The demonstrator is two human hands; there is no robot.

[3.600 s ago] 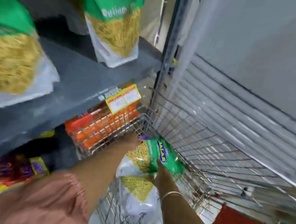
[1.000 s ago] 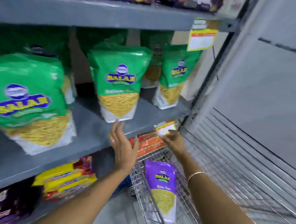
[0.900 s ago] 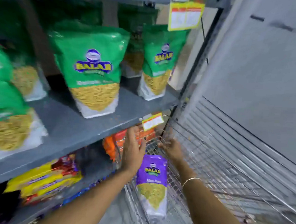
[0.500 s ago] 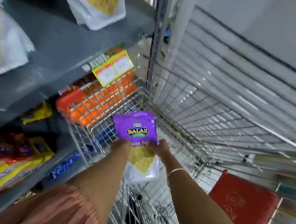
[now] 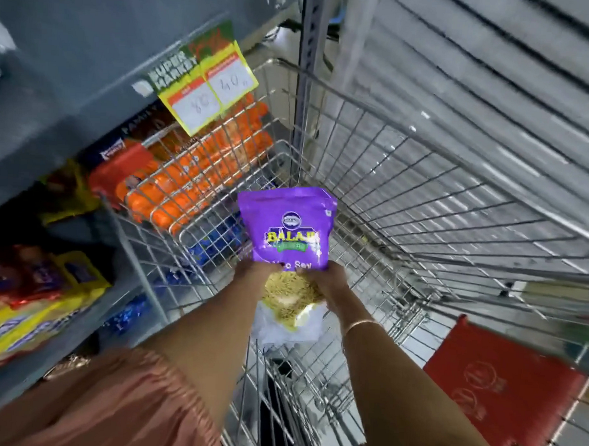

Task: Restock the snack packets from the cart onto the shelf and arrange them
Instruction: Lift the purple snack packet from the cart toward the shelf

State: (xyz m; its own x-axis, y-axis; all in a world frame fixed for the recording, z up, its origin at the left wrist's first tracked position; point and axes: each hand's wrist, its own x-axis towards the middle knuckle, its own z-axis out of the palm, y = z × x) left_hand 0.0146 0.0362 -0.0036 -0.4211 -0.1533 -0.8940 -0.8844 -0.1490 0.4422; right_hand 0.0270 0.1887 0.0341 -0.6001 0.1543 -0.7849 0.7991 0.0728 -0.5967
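A purple snack packet with a clear bottom full of yellow sev is held upright inside the wire cart. My left hand grips its left side and my right hand grips its right side, both at the packet's middle. The grey shelf runs along the upper left, with only the white bottom corners of packets showing at the frame's top edge.
A yellow price tag hangs from the shelf edge above the cart. Orange packets and yellow and red packs fill the lower shelves on the left. A red seat flap sits at the cart's right. A ribbed metal shutter stands behind.
My view dropped from the shelf to the cart. Both hands went down from the shelf edge and took hold of the purple packet, which now stands a little higher.
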